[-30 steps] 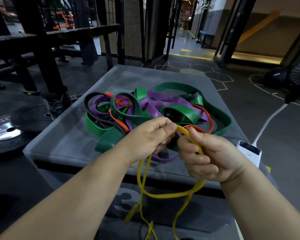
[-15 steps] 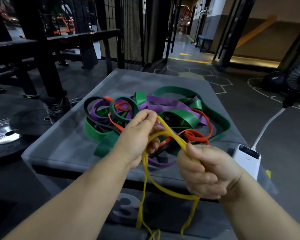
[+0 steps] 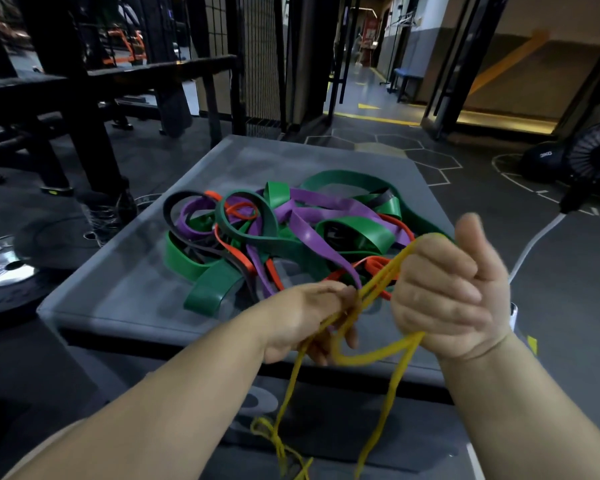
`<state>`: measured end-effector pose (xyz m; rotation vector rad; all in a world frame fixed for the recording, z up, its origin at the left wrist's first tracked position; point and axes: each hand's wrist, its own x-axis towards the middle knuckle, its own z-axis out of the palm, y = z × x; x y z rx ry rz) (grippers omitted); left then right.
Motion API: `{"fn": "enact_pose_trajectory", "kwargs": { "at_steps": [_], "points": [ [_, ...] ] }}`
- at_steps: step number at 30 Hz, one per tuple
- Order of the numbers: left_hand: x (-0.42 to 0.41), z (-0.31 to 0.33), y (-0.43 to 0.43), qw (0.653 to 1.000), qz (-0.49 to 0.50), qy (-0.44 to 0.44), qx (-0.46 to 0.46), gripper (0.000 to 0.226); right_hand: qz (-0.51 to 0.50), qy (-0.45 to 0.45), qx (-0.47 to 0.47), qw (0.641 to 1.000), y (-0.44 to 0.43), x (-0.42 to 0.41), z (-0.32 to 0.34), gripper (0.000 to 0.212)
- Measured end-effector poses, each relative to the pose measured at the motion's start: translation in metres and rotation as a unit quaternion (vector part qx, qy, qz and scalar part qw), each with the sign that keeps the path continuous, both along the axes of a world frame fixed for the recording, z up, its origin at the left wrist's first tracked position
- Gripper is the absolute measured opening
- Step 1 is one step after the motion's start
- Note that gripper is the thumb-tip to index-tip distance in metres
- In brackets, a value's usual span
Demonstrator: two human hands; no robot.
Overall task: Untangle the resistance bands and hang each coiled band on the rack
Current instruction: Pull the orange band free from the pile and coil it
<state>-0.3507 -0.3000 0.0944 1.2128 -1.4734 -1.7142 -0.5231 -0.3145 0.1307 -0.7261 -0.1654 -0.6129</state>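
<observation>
Left hand (image 3: 305, 320) pinches yellow band (image 3: 364, 359) | right hand (image 3: 447, 289) curled round it — tangled bands (image 3: 326, 206) just beyond

- A single view, worn on the person's head, faces forward and down.
- It sits close above both forearms, which enter from the near edge; the left hand (image 3: 309, 318) and right hand (image 3: 452, 292) fill the near centre.
- The yellow band (image 3: 371, 356) they grip runs out past the near edge.
- The grey counter (image 3: 125, 282) lies just beyond; gym floor (image 3: 492, 230) stretches far behind.
</observation>
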Motion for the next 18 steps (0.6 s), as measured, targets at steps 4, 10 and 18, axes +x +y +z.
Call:
{"fn": "enact_pose_trajectory", "kwargs": {
  "at_steps": [4, 10, 18],
  "points": [
    [-0.003, -0.008, 0.001, 0.999, -0.037, 0.021, 0.01, 0.026, -0.057, -0.037, 0.03, 0.997, -0.002, -0.008, 0.007, 0.023],
    [-0.009, -0.015, -0.002, 0.999, -0.01, 0.045, 0.003, 0.024, -0.139, -0.044, 0.056, 0.988, 0.0, -0.015, 0.014, 0.014],
    [-0.013, -0.027, 0.001, 0.982, -0.089, -0.166, 0.017, 0.029, -0.121, -0.117, 0.095, 0.981, -0.009, -0.032, 0.018, 0.027]
  ]
}}
